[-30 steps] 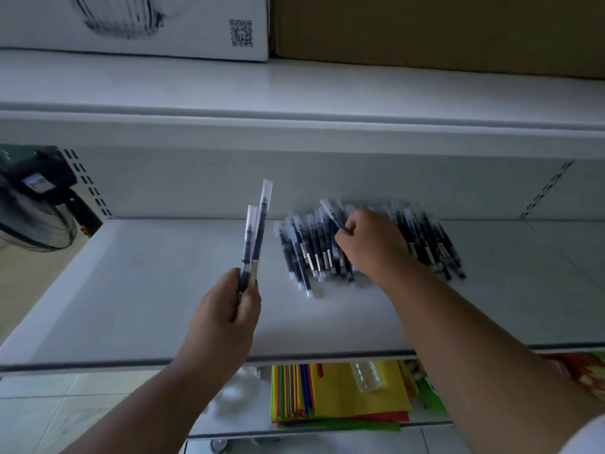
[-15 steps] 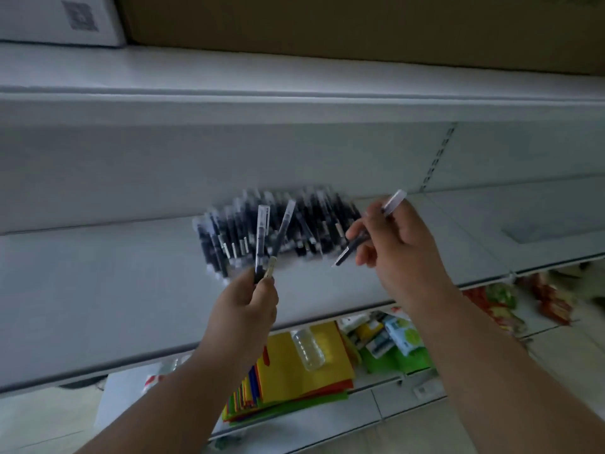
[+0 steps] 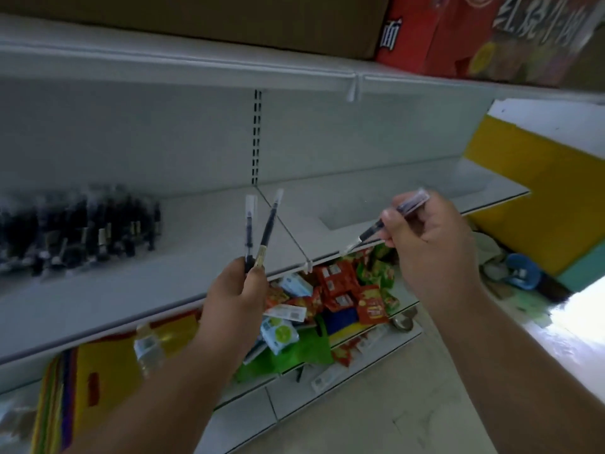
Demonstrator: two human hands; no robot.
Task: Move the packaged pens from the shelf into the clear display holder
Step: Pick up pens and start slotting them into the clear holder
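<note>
A blurred pile of packaged black pens [image 3: 82, 227] lies on the white shelf [image 3: 183, 283] at the left. My left hand [image 3: 237, 296] pinches two packaged pens [image 3: 258, 231] by their lower ends, and they fan upward in a V. Over the shelf's front edge to the right, my right hand [image 3: 425, 244] grips one packaged pen [image 3: 389, 221] that slants down to the left. A faint clear rectangular shape [image 3: 370, 208], possibly the display holder, sits on the shelf near the right hand.
The shelf below holds red and green snack packets [image 3: 347, 290], yellow bags [image 3: 108, 371] and a small bottle [image 3: 147, 348]. A cardboard box [image 3: 196, 18] and red cartons [image 3: 458, 31] stand on the top shelf. A yellow panel [image 3: 540, 191] is at the right.
The view has swung to the right, so the pen pile now sits far left. My right hand has lifted one pen off the pile and carried it right; my left hand still holds its two pens.
</note>
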